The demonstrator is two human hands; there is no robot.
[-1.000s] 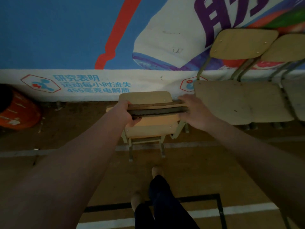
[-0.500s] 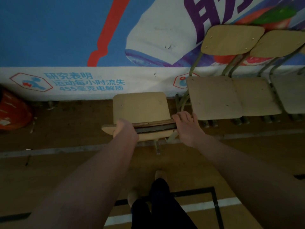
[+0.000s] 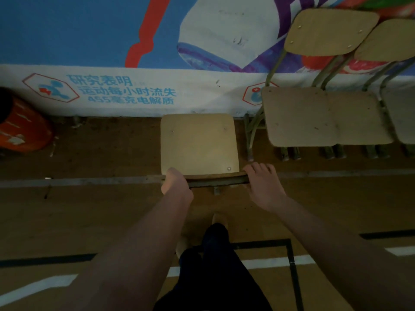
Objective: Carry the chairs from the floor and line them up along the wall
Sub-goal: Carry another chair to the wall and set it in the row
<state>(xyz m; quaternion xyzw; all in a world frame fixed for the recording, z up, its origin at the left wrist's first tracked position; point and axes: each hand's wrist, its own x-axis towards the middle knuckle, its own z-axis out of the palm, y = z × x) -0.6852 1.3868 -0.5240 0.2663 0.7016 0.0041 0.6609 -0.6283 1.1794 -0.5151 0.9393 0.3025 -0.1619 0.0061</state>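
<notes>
A wooden chair (image 3: 198, 142) with a pale seat stands below me, its seat reaching toward the painted wall (image 3: 89, 30) and its backrest top edge nearest me. My left hand (image 3: 176, 182) grips the left end of that backrest edge. My right hand (image 3: 262, 187) rests over its right end with fingers curled on it. To the right, other chairs (image 3: 298, 115) of the same kind stand side by side against the wall, backrests up against the mural.
An orange object (image 3: 20, 129) lies at the wall's foot on the far left. A dark floor strip runs along the wall. Black and white court lines cross the wooden floor (image 3: 89, 221) near my feet (image 3: 219, 221).
The chair has come down from a tilted carry; its seat now shows flat near the wall, left of the row. Both hands stay on the backrest.
</notes>
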